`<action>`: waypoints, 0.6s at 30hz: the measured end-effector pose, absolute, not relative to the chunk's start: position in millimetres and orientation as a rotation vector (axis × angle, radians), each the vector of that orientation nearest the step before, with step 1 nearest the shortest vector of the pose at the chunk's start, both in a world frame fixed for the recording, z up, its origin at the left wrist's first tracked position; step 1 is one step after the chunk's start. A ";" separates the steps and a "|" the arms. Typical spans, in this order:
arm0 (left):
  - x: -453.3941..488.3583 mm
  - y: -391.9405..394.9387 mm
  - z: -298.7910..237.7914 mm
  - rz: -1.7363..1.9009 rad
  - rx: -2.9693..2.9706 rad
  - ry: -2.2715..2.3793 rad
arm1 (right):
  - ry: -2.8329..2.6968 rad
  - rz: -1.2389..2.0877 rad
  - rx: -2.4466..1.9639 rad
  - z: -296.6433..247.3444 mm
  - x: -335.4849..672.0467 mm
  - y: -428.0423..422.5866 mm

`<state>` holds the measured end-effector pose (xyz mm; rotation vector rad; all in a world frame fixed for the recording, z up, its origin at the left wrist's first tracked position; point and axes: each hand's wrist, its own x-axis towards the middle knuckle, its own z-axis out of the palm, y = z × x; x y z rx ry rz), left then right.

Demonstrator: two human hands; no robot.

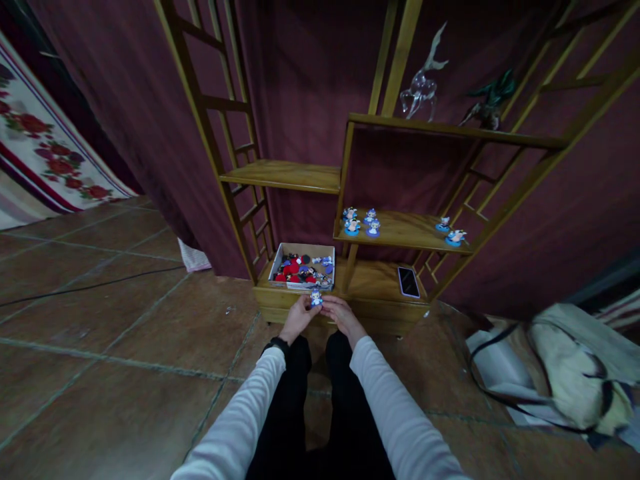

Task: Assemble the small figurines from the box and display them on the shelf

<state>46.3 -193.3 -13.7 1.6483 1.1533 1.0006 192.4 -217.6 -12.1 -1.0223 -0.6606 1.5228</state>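
A small white-and-purple figurine (316, 299) is held upright between my two hands, just in front of a cardboard box (327, 252). My left hand (299, 316) has its fingers closed on the figurine's left side. From the right, the fingertips of my right hand (343, 315) pinch its edge. Inside the box lie red, black and purple figurines (295, 268) in a jumble. Similar figurines (373, 228) stand grouped at the left end of the middle shelf (400, 233), with a blue-based figurine (455, 237) and a smaller one at its right end.
A phone (409, 282) lies on the lower shelf. On the top shelf (450, 130) stand a clear deer ornament (421, 90) and a dark green ornament (491, 100). A bag (570, 367) rests on the floor at right; a cable (100, 285) crosses the tiles at left.
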 end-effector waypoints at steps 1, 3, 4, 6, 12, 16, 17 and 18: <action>46.1 -192.4 -13.9 1.007 1.615 1.115 | -0.660 1.525 -1.030 -10.9 191.7 -217.7; 45.5 -191.3 -12.3 1.008 1.561 1.058 | -0.660 1.520 -1.039 -8.7 189.8 -218.5; 45.2 -191.2 -10.9 0.998 1.543 1.045 | -0.665 1.512 -1.038 -7.8 188.9 -219.1; 44.8 -191.5 -8.3 0.975 1.533 1.038 | -0.695 1.489 -1.034 -6.8 187.1 -220.5; 46.0 -189.3 -11.6 0.988 1.621 1.008 | -0.823 1.408 -1.032 -6.5 184.6 -221.8; 47.9 -187.6 -13.0 0.954 1.689 0.934 | -0.878 1.289 -1.050 -8.6 184.2 -219.8; 48.3 -187.8 -12.0 0.945 1.691 0.924 | -0.897 1.251 -1.065 -9.8 184.8 -219.3; 48.5 -188.1 -10.7 0.939 1.683 0.920 | -0.915 1.214 -1.080 -10.8 186.1 -219.0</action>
